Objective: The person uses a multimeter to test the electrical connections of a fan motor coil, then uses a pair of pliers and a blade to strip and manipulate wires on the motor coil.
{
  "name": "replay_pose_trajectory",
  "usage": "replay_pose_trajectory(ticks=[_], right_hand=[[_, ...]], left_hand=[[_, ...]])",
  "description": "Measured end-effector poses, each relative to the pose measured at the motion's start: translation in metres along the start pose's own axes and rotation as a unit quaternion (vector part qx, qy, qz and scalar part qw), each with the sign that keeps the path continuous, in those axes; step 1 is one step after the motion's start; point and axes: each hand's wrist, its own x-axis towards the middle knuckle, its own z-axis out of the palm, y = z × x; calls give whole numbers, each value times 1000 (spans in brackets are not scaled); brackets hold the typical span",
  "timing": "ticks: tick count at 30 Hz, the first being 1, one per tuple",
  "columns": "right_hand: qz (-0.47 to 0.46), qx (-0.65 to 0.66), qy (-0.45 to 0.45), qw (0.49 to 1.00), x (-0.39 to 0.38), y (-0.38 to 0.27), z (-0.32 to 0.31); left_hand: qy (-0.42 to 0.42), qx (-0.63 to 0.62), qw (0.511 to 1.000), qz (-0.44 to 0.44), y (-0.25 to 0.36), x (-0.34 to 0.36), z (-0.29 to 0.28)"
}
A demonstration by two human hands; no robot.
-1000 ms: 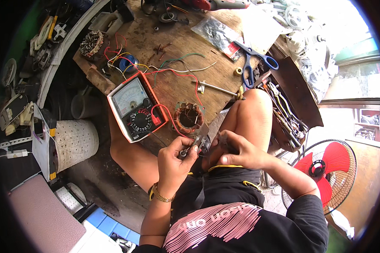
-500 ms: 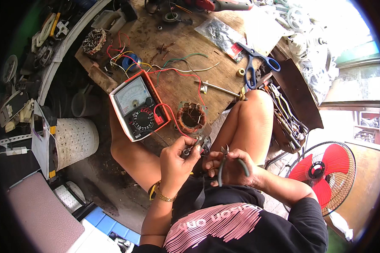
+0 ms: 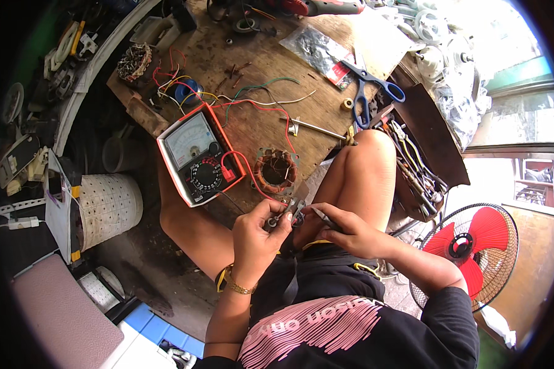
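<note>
My left hand [image 3: 257, 232] is closed, its thumb and fingers pinching a small grey metal part [image 3: 297, 203]. The red test lead [image 3: 250, 170] and a black lead run from the analog multimeter [image 3: 191, 142] to these fingers. My right hand [image 3: 358, 234] grips cutting pliers [image 3: 322, 216], their tip pointing at the held part; most of the pliers is hidden by the hand. Just beyond my hands, a copper-wound motor stator [image 3: 262, 174] rests on the wooden board. The multimeter lies tilted in its orange-edged box to the left of the stator.
On the wooden board [image 3: 261, 67] lie blue-handled scissors [image 3: 363, 92], a metal shaft [image 3: 319, 128], loose coloured wires and a plastic bag [image 3: 314, 52]. To the right, an open toolbox [image 3: 434, 141] holds pliers, near a red-bladed fan [image 3: 460, 245]. A perforated white basket [image 3: 111, 203] stands left.
My right hand has turned over and moved up toward the left hand, bringing the pliers to the small part. Their green-and-black handles no longer show. My left hand has hardly moved.
</note>
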Motion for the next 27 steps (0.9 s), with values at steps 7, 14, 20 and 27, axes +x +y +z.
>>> replay_pose_trajectory(ticks=[7, 14, 20, 27], right_hand=[[-44, -246, 88, 964, 9, -8, 2], [-30, -299, 99, 949, 10, -16, 4], [-38, -308, 112, 944, 10, -13, 5], [-9, -298, 99, 950, 11, -16, 4]], left_hand=[[11, 33, 999, 32, -2, -1, 3], [34, 44, 997, 53, -7, -2, 7], [34, 56, 996, 56, -3, -2, 6], [35, 78, 995, 60, -4, -3, 7]])
